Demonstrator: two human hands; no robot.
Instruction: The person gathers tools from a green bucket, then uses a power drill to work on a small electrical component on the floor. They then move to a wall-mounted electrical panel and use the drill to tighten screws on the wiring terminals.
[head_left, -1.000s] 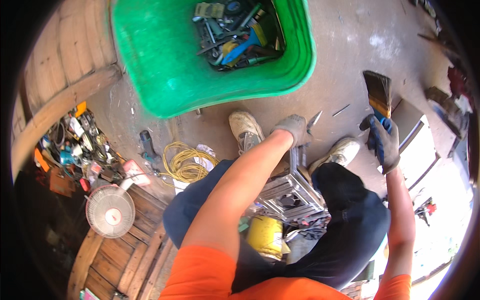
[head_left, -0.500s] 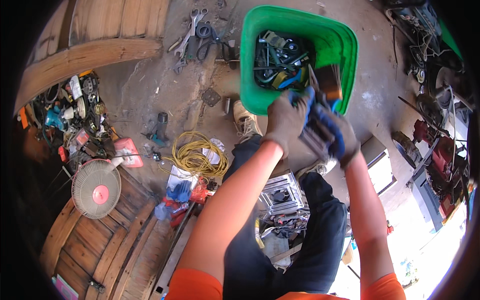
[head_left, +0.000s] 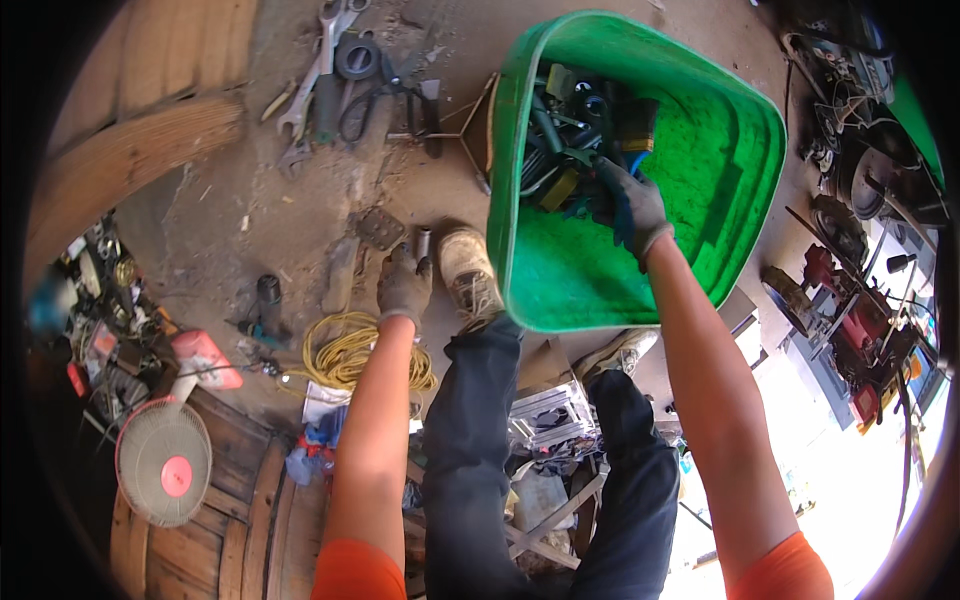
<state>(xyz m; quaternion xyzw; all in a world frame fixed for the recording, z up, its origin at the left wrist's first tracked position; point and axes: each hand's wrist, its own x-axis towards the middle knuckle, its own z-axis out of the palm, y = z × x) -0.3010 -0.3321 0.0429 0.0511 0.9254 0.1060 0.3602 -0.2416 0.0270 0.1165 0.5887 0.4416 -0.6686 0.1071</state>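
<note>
My right hand [head_left: 640,207], in a grey glove with a blue palm, reaches into the green plastic bin [head_left: 570,315]. Its fingertips are among a dark heap of hand tools [head_left: 568,135]; whether they grip anything is hidden. Just beyond it lies a wide paintbrush [head_left: 637,122] with dark bristles and a gold-coloured ferrule. My left hand [head_left: 404,285], gloved as well, is low over the floor left of my shoe. Thumb and forefinger are apart, close to a small metal cylinder [head_left: 423,242] like a socket. A flat dark metal plate [head_left: 380,228] lies beside it.
Wrenches [head_left: 305,85], a tape roll [head_left: 357,58] and scissors [head_left: 365,105] lie at the far left. Nearer are a cordless drill [head_left: 269,300], coiled yellow cable [head_left: 345,350] and a fan [head_left: 165,462]. Machine parts [head_left: 865,320] crowd the right side.
My hands have separated: the left went down left to the floor by the metal cylinder, the right into the bin. The paintbrush and tools they held together now lie in the bin, which appears tilted.
</note>
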